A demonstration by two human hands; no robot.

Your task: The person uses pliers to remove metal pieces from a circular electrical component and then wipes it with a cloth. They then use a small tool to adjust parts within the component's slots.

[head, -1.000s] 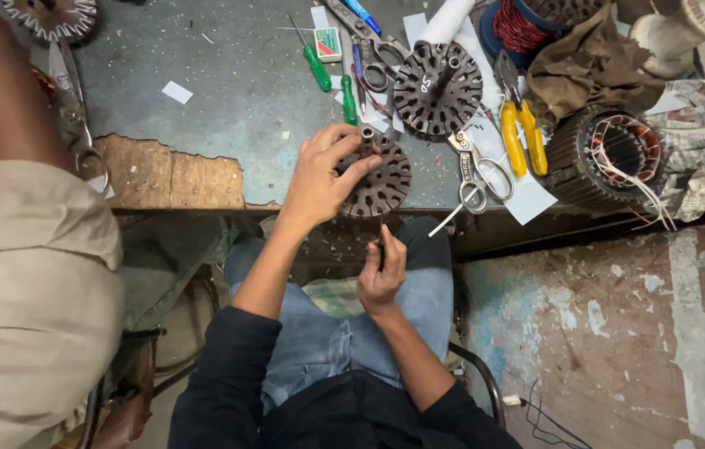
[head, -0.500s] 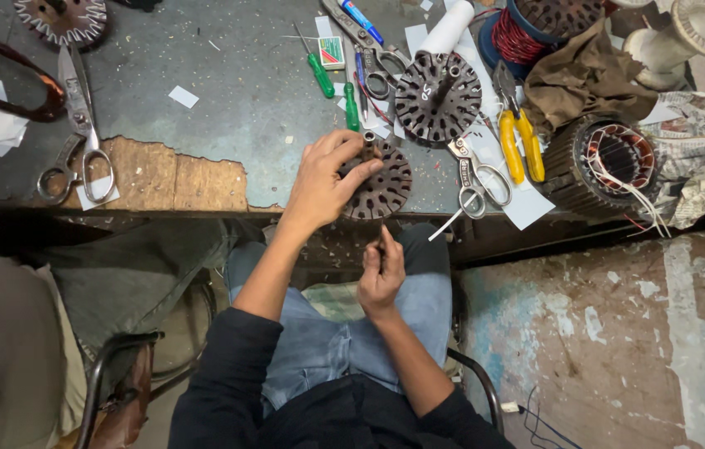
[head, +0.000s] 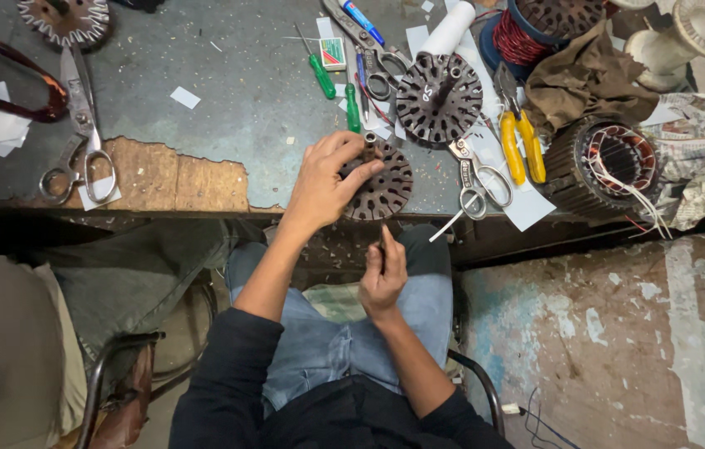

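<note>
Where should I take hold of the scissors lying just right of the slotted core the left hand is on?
Take the scissors by the two ring handles, coming from the table's near edge. They lie flat with the rings toward the person and the blades pointing away toward the yellow-handled pliers. The rings look clear of the stator core under the left hand.

Worn grey workbench (head: pixel 227 100), chipped edge; stained concrete floor (head: pixel 618 349).

Dark matt metal rotor core (head: pixel 381 187); chipped wooden bench edge (head: pixel 178 179).
</note>
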